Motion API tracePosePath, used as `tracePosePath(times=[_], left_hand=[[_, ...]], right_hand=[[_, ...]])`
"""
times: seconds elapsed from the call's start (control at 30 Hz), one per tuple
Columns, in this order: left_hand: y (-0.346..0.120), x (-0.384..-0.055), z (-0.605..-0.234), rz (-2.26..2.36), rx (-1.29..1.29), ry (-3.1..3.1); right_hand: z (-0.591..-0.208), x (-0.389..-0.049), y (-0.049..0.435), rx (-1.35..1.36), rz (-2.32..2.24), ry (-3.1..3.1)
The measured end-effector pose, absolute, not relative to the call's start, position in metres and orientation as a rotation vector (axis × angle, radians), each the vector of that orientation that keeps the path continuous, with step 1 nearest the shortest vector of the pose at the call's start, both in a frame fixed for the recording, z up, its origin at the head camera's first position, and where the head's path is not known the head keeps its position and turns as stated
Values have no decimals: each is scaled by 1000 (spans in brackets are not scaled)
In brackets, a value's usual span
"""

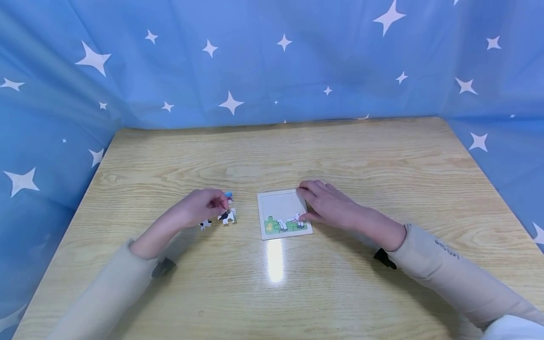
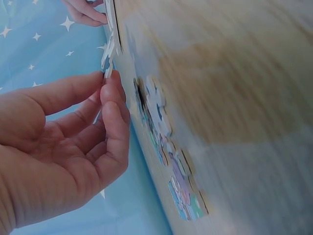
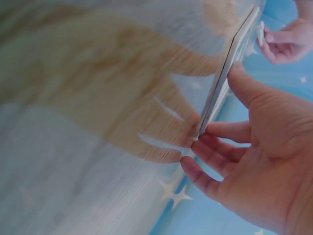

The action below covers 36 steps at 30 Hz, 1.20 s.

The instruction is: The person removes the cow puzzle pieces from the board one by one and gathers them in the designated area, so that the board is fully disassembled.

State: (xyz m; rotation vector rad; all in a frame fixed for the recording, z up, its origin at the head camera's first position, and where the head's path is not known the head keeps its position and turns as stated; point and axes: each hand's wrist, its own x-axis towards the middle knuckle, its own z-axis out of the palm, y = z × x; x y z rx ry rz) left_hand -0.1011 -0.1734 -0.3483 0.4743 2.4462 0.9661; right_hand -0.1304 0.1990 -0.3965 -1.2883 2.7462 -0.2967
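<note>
My left hand (image 1: 199, 206) pinches a black-and-white jigsaw piece (image 1: 230, 216) between thumb and fingertips, just left of the puzzle board. Seen edge-on in the left wrist view, the pinched piece (image 2: 109, 61) stands upright above the table. A white-rimmed puzzle board (image 1: 260, 208) lies at mid-table, with green and white pieces (image 1: 282, 225) fitted along its near side and its upper part bare. My right hand (image 1: 329, 203) rests at the board's right edge, thumb and fingers spread along it. In the right wrist view, the fingertips (image 3: 209, 129) touch the board's edge.
Loose jigsaw pieces lie around the left hand: a blue one (image 1: 229, 196) beyond it and a black-and-white one (image 1: 205, 224) nearer. The wooden table (image 1: 272, 156) ends at a blue curtain (image 1: 255, 61) with white stars. A bright light reflection (image 1: 275, 259) shows below the board.
</note>
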Motion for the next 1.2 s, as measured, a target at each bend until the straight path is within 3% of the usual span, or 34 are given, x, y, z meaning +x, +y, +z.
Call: tracePosePath(times=[0.23,0.43,0.8,1.1,1.2], left_hand=[[-176,-101,-349,924,477,2467],[-176,-102,-349,898,464,2468],[-177,-104,-348,862,438,2477],[-178,-105,-348,864,445,2503],[-178,-106,-349,854,445,2517]], right_hand=[[-430,-145,211,-1266,-310,2734],[-432,-146,211,-1256,-358,2724],[-415,-140,206,-1281,-316,2732],[-373,-121,189,-1199,-247,2719],[-396,-131,197,-1218,-270,2728]])
